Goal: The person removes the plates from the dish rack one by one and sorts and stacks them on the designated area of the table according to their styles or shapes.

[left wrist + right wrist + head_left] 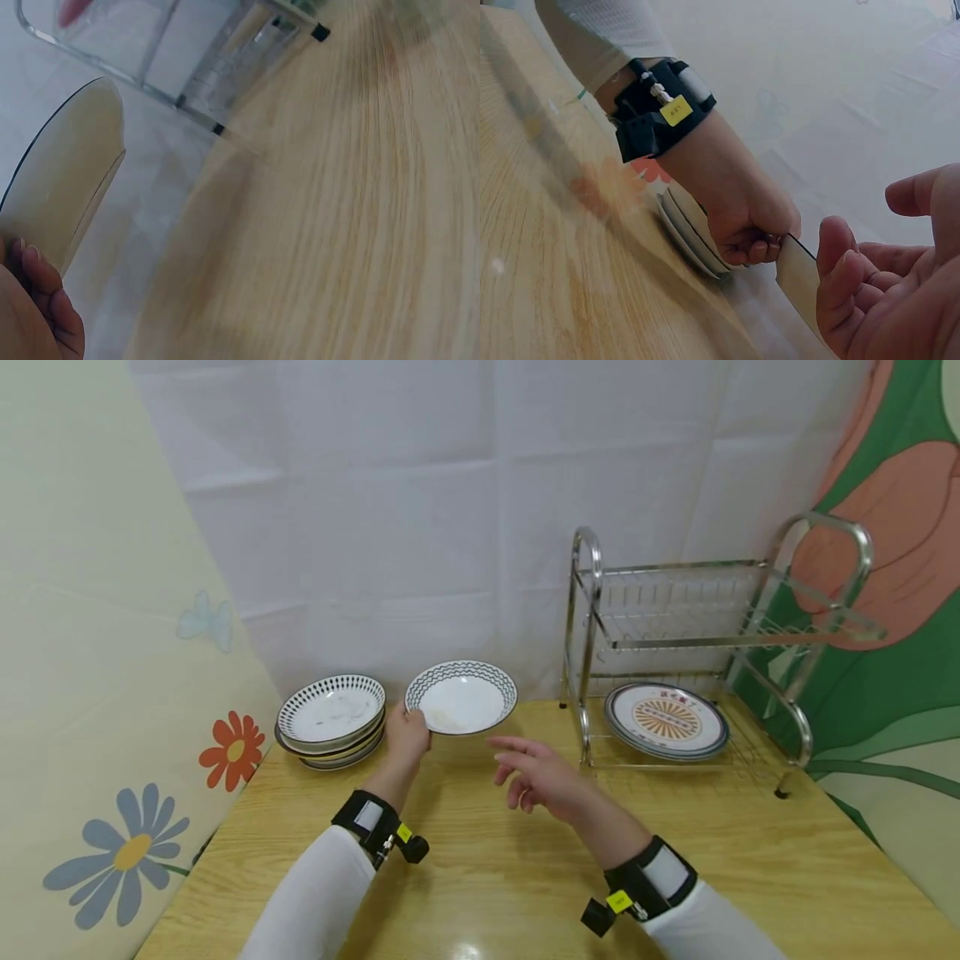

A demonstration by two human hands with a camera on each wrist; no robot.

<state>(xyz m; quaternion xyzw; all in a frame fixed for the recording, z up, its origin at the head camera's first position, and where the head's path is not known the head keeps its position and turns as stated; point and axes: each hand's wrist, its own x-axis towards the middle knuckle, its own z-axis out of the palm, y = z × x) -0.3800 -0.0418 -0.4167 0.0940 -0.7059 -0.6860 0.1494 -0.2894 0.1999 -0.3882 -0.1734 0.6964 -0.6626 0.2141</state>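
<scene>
A white plate [461, 700] with a dark wavy-patterned rim is held up off the table, its left edge pinched by my left hand [409, 732]. In the left wrist view the underside of the plate [71, 161] shows, with curled fingers [45, 277] at its edge. My right hand [542, 777] hovers just right of and below the plate, fingers loosely bent and nothing in them. The right wrist view shows the right hand [900, 292] near the plate's edge [799, 281]. Left of my left hand stands a stack of patterned plates [332, 714].
At the right stands a two-tier metal dish rack [588, 643]. Several plates [666, 721] with an orange sunburst design lie on its lower tier; the upper tier shows bare wire. The wooden table [480, 860] meets a white cloth backdrop [390, 527] behind.
</scene>
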